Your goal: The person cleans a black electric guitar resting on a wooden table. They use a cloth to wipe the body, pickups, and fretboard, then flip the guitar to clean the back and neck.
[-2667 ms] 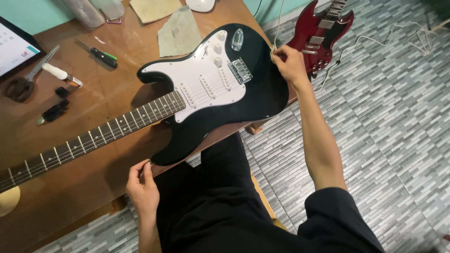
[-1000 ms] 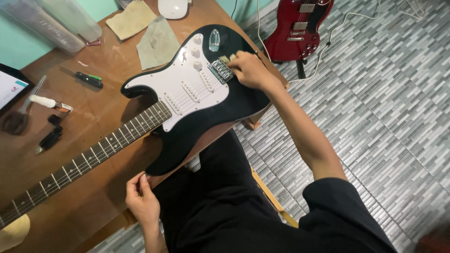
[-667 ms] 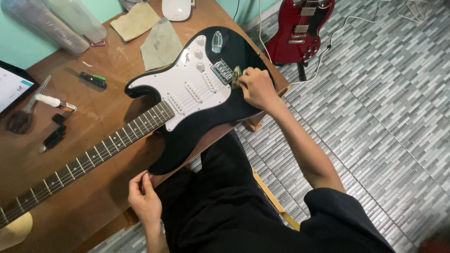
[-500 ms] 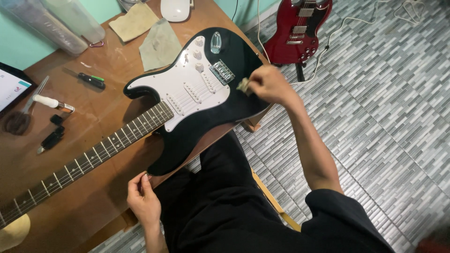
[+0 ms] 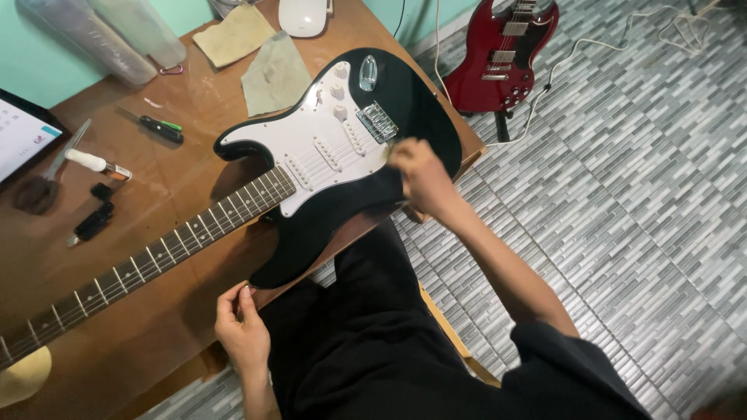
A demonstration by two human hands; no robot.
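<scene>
A black electric guitar (image 5: 424, 105) with a white pickguard (image 5: 307, 148) lies flat on a brown wooden table (image 5: 167, 342), its neck (image 5: 156, 260) running to the lower left. My right hand (image 5: 420, 177) is motion-blurred, fingers curled, over the guitar's lower body edge just below the chrome bridge (image 5: 377, 122). What it holds, if anything, is not visible. My left hand (image 5: 241, 323) hovers at the table's near edge by the guitar's lower horn, thumb and forefinger pinched together with nothing visible between them.
A red electric guitar (image 5: 502, 54) stands on the tiled floor with a white cable (image 5: 591, 47) beside it. On the table are two cloths (image 5: 272, 74), a white mouse (image 5: 303, 15), a screwdriver (image 5: 159, 128), a tablet (image 5: 19, 140), clear containers (image 5: 101, 39) and small tools (image 5: 93, 222).
My right hand has moved from the guitar's far edge to the bridge, then drawn back toward me over the lower body. My left hand has stayed pinched at the table edge.
</scene>
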